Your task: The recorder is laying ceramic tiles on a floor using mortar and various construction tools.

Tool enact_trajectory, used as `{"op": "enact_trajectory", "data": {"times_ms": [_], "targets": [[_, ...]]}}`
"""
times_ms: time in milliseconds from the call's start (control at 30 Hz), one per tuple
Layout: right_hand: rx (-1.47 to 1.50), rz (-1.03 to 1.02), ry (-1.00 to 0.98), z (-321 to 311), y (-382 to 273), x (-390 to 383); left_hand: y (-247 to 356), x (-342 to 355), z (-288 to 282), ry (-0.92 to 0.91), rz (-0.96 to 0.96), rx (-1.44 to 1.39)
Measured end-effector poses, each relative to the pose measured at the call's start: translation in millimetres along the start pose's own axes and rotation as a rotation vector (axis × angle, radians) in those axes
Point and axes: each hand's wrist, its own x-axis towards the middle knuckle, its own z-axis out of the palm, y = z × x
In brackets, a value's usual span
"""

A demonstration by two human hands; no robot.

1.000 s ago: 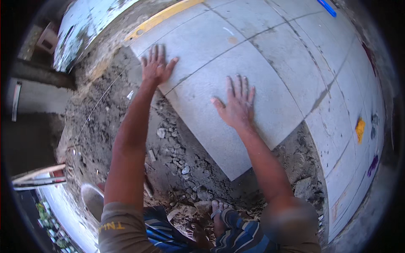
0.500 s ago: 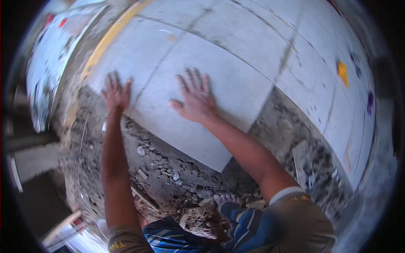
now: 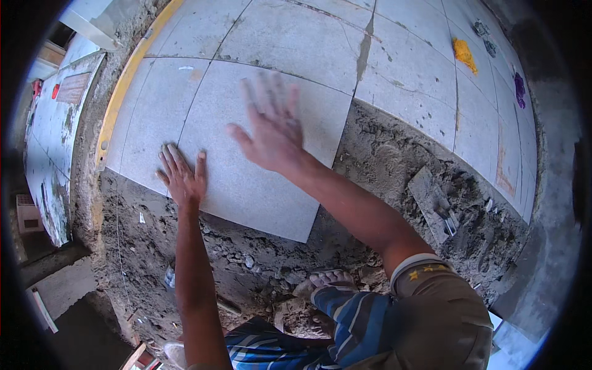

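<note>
A large pale grey floor tile (image 3: 259, 200) lies on wet grey mortar, its near corner pointing toward me. My left hand (image 3: 183, 177) rests palm down by the tile's near left edge, over the joint with the narrower tile (image 3: 145, 123) to its left. Its fingers are spread and it holds nothing. Above the middle of the large tile is my right hand (image 3: 270, 129), its fingers apart and smeared by motion. Nothing is in it, and whether it touches the tile I cannot tell.
A long yellow bar (image 3: 117, 102) runs along the left tile edge. On the mortar (image 3: 382, 145) at right lies a flat trowel-like tool (image 3: 431, 203). A yellow cloth (image 3: 464, 55) and a purple item (image 3: 519, 89) lie on far-right tiles. My bare foot (image 3: 330, 279) stands near the rubble.
The view has shifted. My left hand has slid right across the tiles, from the narrower tile onto the joint. My right hand, flat on the large tile before, is now blurred with movement.
</note>
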Motion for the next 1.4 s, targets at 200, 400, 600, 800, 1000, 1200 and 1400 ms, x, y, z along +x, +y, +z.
{"op": "enact_trajectory", "data": {"times_ms": [200, 400, 600, 800, 1000, 1200, 1400], "targets": [[-0.049, 0.004, -0.273, 27, 30, -84, 12, 0, 1, -0.031, -0.001, -0.010], [-0.042, -0.047, -0.250, 21, 14, -108, 23, 2, -5, -0.044, -0.001, -0.008], [0.028, -0.091, -0.332, 10, -6, -104, 17, -1, -9, -0.056, -0.033, 0.026], [-0.043, -0.107, -0.372, 24, 10, -117, 27, 0, -9, -0.072, -0.003, -0.035], [-0.030, -0.136, -0.327, 22, -20, -86, 14, 1, -13, -0.012, -0.001, -0.033], [-0.051, -0.162, -0.411, 36, -12, -101, 20, -3, -8, -0.044, -0.014, -0.024], [-0.049, -0.182, -0.297, 24, -32, -57, 23, -1, -9, -0.005, -0.005, -0.057]]}}
